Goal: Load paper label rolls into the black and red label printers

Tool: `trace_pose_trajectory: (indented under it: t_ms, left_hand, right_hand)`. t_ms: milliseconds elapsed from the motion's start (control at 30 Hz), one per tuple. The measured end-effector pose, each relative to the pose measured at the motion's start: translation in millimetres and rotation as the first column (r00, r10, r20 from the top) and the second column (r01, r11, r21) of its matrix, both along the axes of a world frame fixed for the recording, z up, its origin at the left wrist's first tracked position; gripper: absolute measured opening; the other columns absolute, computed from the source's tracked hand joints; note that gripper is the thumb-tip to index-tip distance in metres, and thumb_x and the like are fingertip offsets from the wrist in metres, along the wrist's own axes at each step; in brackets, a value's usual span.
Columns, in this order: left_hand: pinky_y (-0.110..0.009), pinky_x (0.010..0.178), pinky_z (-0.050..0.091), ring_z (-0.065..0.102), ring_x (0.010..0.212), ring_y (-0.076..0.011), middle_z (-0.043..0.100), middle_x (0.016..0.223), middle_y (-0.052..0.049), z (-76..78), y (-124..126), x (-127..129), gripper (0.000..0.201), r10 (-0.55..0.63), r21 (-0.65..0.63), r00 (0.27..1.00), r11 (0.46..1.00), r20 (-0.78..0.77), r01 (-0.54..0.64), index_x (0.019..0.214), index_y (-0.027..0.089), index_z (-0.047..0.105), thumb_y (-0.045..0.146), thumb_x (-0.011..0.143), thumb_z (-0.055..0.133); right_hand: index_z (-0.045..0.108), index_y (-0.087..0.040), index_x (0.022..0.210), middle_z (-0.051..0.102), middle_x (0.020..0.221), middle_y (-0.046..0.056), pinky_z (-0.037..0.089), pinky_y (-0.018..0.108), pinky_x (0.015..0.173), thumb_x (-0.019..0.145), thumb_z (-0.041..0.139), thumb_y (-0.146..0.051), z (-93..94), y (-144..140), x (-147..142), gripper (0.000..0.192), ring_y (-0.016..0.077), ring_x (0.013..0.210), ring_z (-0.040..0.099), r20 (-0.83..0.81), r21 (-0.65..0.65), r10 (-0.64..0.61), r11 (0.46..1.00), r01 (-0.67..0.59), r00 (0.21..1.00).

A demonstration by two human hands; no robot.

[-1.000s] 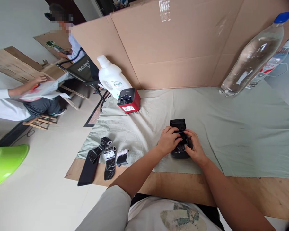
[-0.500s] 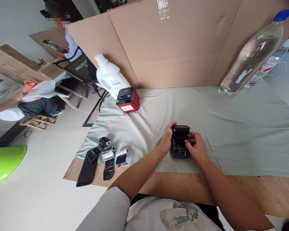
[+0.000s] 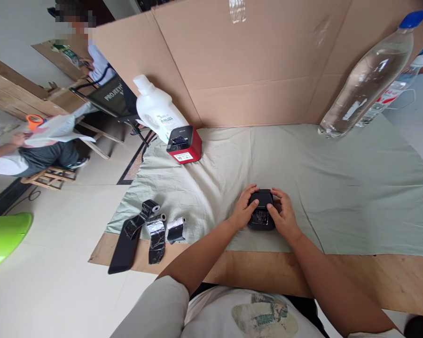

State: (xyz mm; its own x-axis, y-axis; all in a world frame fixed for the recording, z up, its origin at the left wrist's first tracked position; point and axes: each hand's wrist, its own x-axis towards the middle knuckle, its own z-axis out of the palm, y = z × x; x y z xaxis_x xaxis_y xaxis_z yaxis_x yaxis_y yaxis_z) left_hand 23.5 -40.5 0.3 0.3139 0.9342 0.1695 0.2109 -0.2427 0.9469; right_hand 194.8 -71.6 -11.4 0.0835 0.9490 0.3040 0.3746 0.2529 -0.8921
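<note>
Though half hidden under thumbs, plainly a small black printer (image 3: 261,217), just below the middle of the frame, resting on pale green cloth (image 3: 338,188) near the front edge of the wooden counter (image 3: 268,272). Clasped by the left hand (image 3: 245,209) on its left flank and the right hand (image 3: 285,216) on its right, fingers curled round the far end and thumbs laid on top. Both hands closed on the body, not spread. Lid down or nearly so (seam covered by the thumbs, so cannot tell whether latched), with a glossy dark patch showing between them.

Judged as the closing step: cover being pressed home. Calls next for even downward pressure from both thumbs, with the body kept flat on the cloth and whatever peeks from the slot kept straight.

Further out, at lower left: three small rolls of dark film (image 3: 157,230), partly unwound over the cloth's edge. Toward upper left: a red printer (image 3: 183,144), touching or just in front of a white jug (image 3: 157,110). Across the top: a cardboard screen (image 3: 250,61). At upper right: a clear water bottle (image 3: 366,75). At far left, well apart: other people seated (busy with their own things).
</note>
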Motion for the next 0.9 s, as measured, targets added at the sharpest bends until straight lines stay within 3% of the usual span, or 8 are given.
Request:
trace_pose_trajectory:
  t_ms: [233,400,533,767,900]
  left_hand:
    - [-0.046,0.116,0.026,0.04,0.135,-0.0247,0.045,0.142,-0.011,-4.2,0.9,1.3,0.034,-0.008,-0.024,0.997,1.0,0.082,0.01,0.122,0.022,0.054,0.032,0.091,0.047]
    - [-0.046,0.113,0.031,0.042,0.131,-0.024,0.042,0.142,-0.011,-9.3,1.2,3.9,0.056,0.049,-0.139,0.986,0.99,0.159,-0.027,0.138,0.023,0.037,0.026,0.084,0.051]
    - [-0.048,0.114,0.029,0.041,0.131,-0.025,0.043,0.14,-0.011,-10.6,2.0,4.0,0.061,0.04,-0.128,0.987,0.992,0.158,-0.019,0.142,0.024,0.031,0.027,0.085,0.052]
    - [-0.048,0.115,0.028,0.039,0.135,-0.0262,0.041,0.145,-0.014,-13.7,-11.6,2.9,0.055,0.118,-0.109,0.977,0.989,0.179,-0.1,0.14,0.022,0.034,0.044,0.093,0.048]
    - [-0.046,0.115,0.031,0.04,0.135,-0.0243,0.036,0.149,-0.013,-14.2,-26.6,-4.2,0.053,0.241,-0.125,0.956,0.967,0.168,-0.221,0.14,0.023,0.034,0.055,0.098,0.031]
  right_hand:
    - [0.048,-0.026,0.13,0.05,0.138,0.011,0.04,0.053,0.106,0.088,0.052,-0.038,-8.5,2.0,-2.2,0.044,0.027,0.127,0.046,-0.003,-0.078,0.04,0.996,-0.04,0.999]
    - [0.051,-0.027,0.122,0.048,0.14,0.008,0.037,0.053,0.108,0.084,0.053,-0.033,-8.9,5.1,-2.2,0.039,0.0261,0.13,0.045,-0.092,-0.164,0.047,0.984,-0.062,0.995]
    - [0.053,-0.026,0.119,0.049,0.139,0.009,0.036,0.053,0.109,0.082,0.053,-0.032,-9.4,7.0,-2.1,0.038,0.0269,0.131,0.044,-0.095,-0.17,0.058,0.983,-0.074,0.994]
    - [0.043,-0.024,0.137,0.047,0.14,0.014,0.036,0.057,0.11,0.088,0.052,-0.043,-1.7,-5.7,-11.0,0.052,0.0297,0.132,0.043,0.138,-0.025,-0.001,1.0,0.004,0.99]
    - [0.037,-0.031,0.144,0.02,0.158,0.012,0.035,0.065,0.108,0.069,0.076,-0.052,12.3,-24.7,-25.7,0.087,0.0416,0.138,0.033,0.38,0.019,0.038,0.999,-0.049,0.924]
